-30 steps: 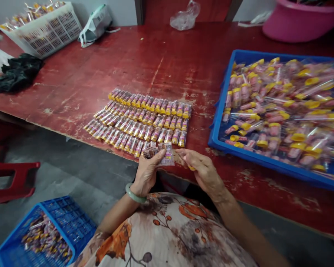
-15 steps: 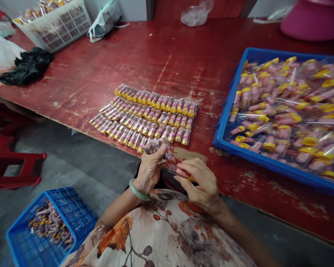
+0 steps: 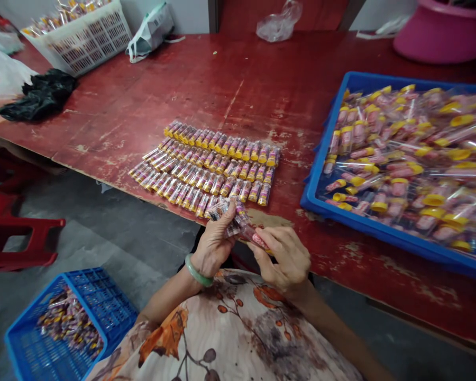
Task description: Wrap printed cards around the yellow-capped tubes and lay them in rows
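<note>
My left hand [image 3: 213,244] grips a small printed packet in clear plastic [image 3: 224,212], close to the front of the rows. My right hand [image 3: 286,259] pinches a clear tube with pink contents [image 3: 257,239], and its end meets the packet. A jade bangle [image 3: 198,271] circles my left wrist. Laid out on the red wooden table [image 3: 222,90] are rows of small yellow-capped tubes [image 3: 204,169], just beyond my hands. My fingers hide the tube's far end.
A blue tray [image 3: 381,236] heaped with plastic-wrapped tubes stands to the right. Below the table's edge sits a blue crate [image 3: 111,301] of wrapped items. Further off are a white basket [image 3: 91,45], a black bag [image 3: 39,98], a pink basin [image 3: 444,39] and a red stool [image 3: 24,233].
My right hand has moved left and brought the tube against the packet in my left hand. The view has shifted slightly, and the rows on the table stay in place.
</note>
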Available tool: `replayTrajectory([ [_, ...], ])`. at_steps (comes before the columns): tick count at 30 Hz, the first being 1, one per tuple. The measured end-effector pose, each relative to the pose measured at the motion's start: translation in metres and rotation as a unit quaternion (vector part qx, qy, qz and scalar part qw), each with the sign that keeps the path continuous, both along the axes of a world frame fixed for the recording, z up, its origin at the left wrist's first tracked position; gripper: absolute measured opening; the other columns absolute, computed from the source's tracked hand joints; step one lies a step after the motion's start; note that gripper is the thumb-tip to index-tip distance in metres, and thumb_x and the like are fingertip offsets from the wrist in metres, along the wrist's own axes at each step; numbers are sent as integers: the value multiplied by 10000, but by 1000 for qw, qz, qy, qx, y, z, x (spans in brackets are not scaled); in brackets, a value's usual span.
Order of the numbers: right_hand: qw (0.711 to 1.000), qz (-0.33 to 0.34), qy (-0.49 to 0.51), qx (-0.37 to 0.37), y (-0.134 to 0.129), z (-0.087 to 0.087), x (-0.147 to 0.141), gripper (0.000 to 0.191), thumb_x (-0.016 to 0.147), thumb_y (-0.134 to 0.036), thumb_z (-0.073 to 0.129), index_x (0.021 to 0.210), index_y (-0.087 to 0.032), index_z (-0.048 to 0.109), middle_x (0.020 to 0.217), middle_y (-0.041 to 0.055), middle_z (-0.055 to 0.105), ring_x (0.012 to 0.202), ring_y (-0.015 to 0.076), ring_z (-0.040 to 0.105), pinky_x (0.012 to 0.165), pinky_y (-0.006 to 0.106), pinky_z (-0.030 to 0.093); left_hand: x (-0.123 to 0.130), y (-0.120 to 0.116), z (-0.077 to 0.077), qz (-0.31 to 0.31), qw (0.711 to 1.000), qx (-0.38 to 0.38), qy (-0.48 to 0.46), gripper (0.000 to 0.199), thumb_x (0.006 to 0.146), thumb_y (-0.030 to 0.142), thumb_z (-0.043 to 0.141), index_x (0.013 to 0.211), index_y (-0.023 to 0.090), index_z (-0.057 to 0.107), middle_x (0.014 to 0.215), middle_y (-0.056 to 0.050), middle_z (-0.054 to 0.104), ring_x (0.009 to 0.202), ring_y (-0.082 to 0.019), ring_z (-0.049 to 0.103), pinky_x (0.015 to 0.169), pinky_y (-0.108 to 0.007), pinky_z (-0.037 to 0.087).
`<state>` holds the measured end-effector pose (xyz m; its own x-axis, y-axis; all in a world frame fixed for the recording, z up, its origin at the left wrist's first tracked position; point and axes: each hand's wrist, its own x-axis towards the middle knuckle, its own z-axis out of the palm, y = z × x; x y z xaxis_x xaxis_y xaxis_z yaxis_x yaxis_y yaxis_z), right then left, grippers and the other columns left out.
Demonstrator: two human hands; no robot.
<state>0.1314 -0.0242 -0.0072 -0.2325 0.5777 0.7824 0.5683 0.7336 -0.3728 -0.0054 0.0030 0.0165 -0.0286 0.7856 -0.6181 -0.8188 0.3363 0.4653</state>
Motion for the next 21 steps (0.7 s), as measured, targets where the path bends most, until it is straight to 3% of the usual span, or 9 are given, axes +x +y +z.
replayTrajectory([
  [5,999,-4,15,-33,-1,0,2,345,800,-92,653,1138,-144,601,908,106,636,807,199,601,694,348,521,-2,-2,-3,0,1000,1,6,220,690,195,806,888,151,721,886,-35,748,737,-152,682,647,-239,550],
  [10,999,-42,-30,-12,-4,-3,3,367,801,-103,656,1161,-139,596,917,112,621,809,195,584,700,334,517,-3,-1,-7,-9,1000,7,7,288,663,224,829,918,151,717,885,-32,746,699,-142,672,642,-251,556],
  [16,999,-20,-21,-21,-5,0,4,383,805,-104,644,1180,-161,588,923,108,625,803,200,594,700,346,529,-1,-2,-11,-18,999,28,7,290,639,249,846,880,157,712,873,-20,742,686,-133,669,632,-234,544],
  [21,998,-49,-38,-9,-5,2,8,367,811,-118,640,1174,-153,596,924,116,634,806,207,602,695,343,522,-2,-1,-15,-41,999,23,3,353,628,256,854,932,150,710,875,-23,734,689,-136,670,625,-248,556],
])
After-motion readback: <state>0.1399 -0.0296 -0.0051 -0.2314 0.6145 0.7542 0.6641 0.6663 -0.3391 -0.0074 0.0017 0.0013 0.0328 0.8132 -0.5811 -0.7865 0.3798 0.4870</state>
